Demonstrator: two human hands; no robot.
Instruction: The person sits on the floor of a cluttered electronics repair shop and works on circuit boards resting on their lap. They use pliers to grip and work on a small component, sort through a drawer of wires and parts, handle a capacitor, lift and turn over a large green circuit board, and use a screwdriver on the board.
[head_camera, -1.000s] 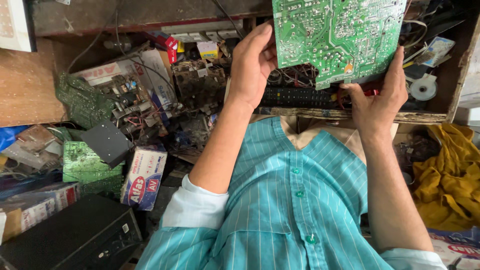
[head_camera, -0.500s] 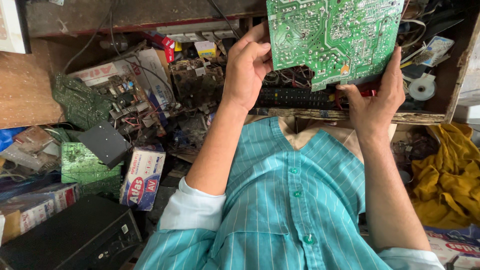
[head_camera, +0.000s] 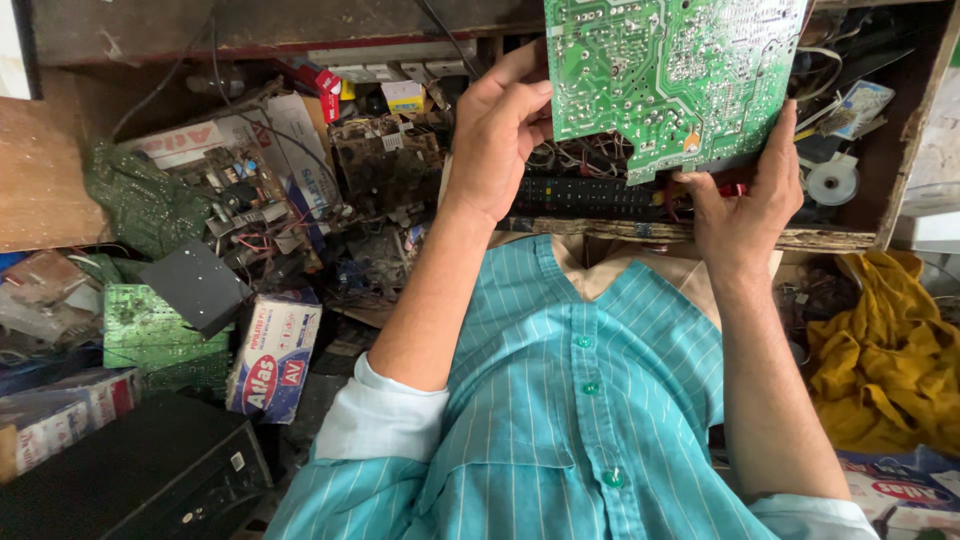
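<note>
Both hands, left (head_camera: 500, 140) and right (head_camera: 745, 205), pinch a green circuit board (head_camera: 670, 80) by its edges above the cluttered bench (head_camera: 40, 170), a white-and-blue box (head_camera: 275, 355) lying lower left.

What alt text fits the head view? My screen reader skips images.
Both hands, left hand and right hand, hold up a green circuit board, solder side showing, over a cluttered workbench of boards and boxes.
</note>
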